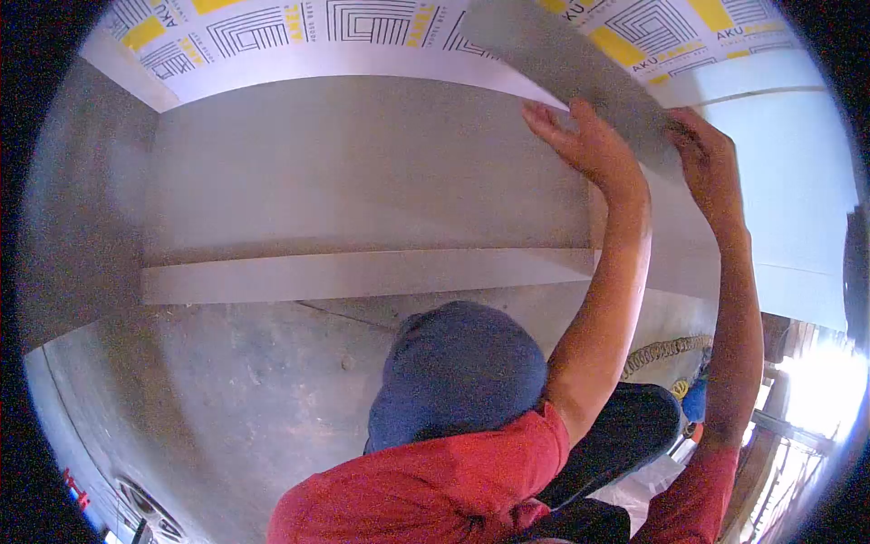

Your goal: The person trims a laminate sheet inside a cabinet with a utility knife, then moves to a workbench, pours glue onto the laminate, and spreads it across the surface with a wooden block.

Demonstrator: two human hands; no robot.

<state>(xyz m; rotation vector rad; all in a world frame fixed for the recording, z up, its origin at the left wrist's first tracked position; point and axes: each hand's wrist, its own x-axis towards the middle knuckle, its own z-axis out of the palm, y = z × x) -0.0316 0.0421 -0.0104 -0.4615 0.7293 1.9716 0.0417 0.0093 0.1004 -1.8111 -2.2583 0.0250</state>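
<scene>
A long, narrow grey board point(580, 68) slants across the upper right, in front of printed white-and-yellow sheeting. My right hand point(707, 159) grips its right-hand edge near the lower end, with the fingers curled around that side. On the opposite side is my left hand point(594, 150), fingers stretched out and apart. Its thumb side lies at the board's left edge, though firm contact is hard to make out. Below both hands stands a grey box-like cabinet frame point(362, 172) with a raised strip point(362, 275) along its lower front.
A grey side panel point(91, 199) closes the frame at left. My dark-clad knee point(462, 372) is over the concrete floor point(254, 381). A coiled hose or cord point(666, 352) lies at right, near a blue object point(694, 401). A pale panel point(779, 172) stands at far right.
</scene>
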